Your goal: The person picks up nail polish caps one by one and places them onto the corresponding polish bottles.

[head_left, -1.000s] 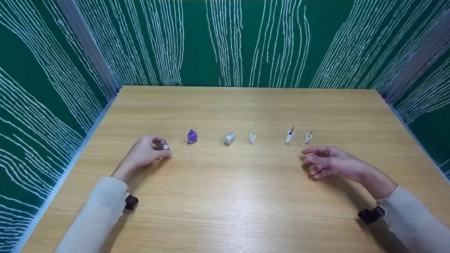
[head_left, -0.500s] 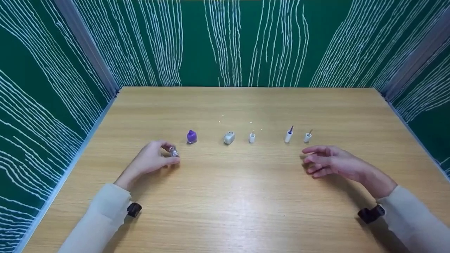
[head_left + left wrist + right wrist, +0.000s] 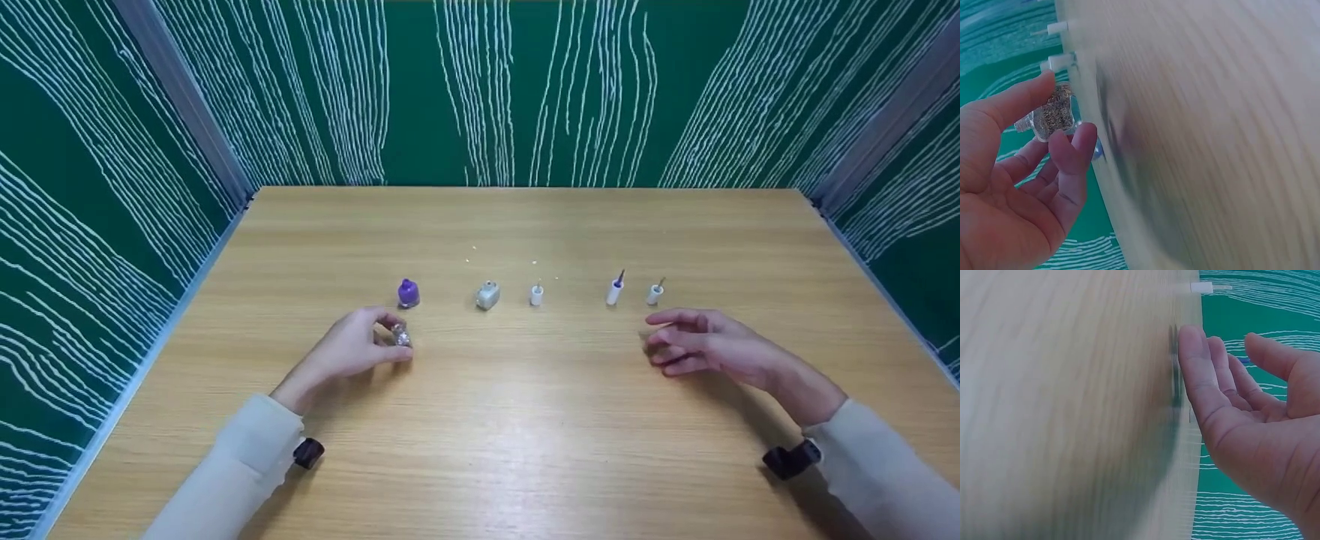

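Between thumb and fingers my left hand (image 3: 356, 345) pinches a small clear nail polish bottle (image 3: 1057, 112) filled with glittery flakes, its threaded neck uncapped. Just beyond that hand in the head view stands an uncapped purple nail polish bottle (image 3: 409, 294). A pale, silvery nail polish bottle (image 3: 487, 295) is farther right, with a white brush cap (image 3: 536, 295) beside it. My right hand (image 3: 709, 345) holds nothing, its fingers loosely bent over the table. Nearest to it are a white cap with a purple brush (image 3: 615, 291) and another white brush cap (image 3: 655, 294), both standing brush up.
The wooden table (image 3: 480, 442) meets green walls (image 3: 420, 90) with white wavy lines at its back and sides. A few tiny pale specks (image 3: 534, 262) lie behind the row of bottles and caps.
My left hand has moved right and a little nearer to me with the glitter bottle, from left of the purple bottle to just in front of it. My right hand has stayed nearly still.
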The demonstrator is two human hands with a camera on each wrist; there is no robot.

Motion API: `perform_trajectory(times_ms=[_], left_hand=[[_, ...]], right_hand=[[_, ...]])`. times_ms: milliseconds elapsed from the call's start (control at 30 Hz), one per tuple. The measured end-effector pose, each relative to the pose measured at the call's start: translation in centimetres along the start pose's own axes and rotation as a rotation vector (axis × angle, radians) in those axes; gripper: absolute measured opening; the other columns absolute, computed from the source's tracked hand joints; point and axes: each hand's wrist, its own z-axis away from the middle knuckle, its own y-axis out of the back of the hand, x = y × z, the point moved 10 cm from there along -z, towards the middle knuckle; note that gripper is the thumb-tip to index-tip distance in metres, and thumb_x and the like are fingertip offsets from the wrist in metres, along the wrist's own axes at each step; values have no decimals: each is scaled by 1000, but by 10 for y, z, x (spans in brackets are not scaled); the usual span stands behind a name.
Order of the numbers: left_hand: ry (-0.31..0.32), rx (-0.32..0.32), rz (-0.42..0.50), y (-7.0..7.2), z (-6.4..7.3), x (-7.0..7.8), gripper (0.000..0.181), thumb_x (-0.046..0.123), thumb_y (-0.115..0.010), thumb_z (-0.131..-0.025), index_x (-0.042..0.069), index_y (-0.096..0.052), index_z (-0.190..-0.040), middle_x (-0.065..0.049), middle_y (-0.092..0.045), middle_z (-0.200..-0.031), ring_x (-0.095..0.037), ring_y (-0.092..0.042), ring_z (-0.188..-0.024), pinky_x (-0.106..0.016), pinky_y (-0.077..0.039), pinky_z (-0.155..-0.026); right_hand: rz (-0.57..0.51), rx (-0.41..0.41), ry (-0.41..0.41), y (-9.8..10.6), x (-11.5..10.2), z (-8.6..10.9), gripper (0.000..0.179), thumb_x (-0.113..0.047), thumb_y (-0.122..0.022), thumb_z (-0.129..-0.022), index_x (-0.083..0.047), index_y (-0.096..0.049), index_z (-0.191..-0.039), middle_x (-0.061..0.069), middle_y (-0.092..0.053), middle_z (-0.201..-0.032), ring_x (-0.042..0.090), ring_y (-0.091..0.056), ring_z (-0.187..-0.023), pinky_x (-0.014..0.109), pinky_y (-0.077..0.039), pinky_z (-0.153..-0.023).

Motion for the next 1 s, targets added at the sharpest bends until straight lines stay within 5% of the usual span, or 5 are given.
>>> perform_trajectory(times_ms=[633,1000], left_hand=[[-35,-70,39,-27,-8,26,39,15,-86,-81,10,-67,-115,-4,-67,-108,-20,-71,-92,-39,-56,-89],[-72,-104,33,-44,-13,44,40,17,-87,-81,9,-67,-115,-2,-66,-106,-17,-69,-90,-33,-56,-86]], right_hand=[[-3,30,-7,3,2,-2,56,-21,-58,-105,0,-33,-150,15,-64,-129,29,-69,-107,44,-56,-91],[-8,217,-39,21,-1,-1,55,-30,-65,-101,-2,-42,-141,8,-64,-118,21,-69,-94,36,-58,-86]])
